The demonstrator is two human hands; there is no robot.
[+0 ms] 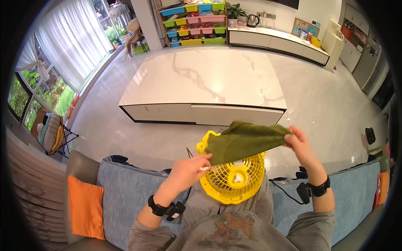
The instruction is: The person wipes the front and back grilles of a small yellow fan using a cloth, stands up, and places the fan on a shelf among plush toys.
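A small yellow fan [233,178] with a round grille rests on my lap, face up. Both hands stretch an olive-green cloth [243,140] over its upper part. My left hand [188,169] pinches the cloth's lower left corner beside the fan's left rim. My right hand [298,142] grips the cloth's right end, raised a little above and to the right of the fan. Black bands sit on both wrists. The cloth hides the fan's top edge.
I sit on a blue-grey sofa [125,188] with an orange cushion [86,207] at the left. A low white marble table [205,83] stands ahead on a glossy floor. A shelf of coloured bins [194,23] and a long white cabinet [276,39] line the far wall.
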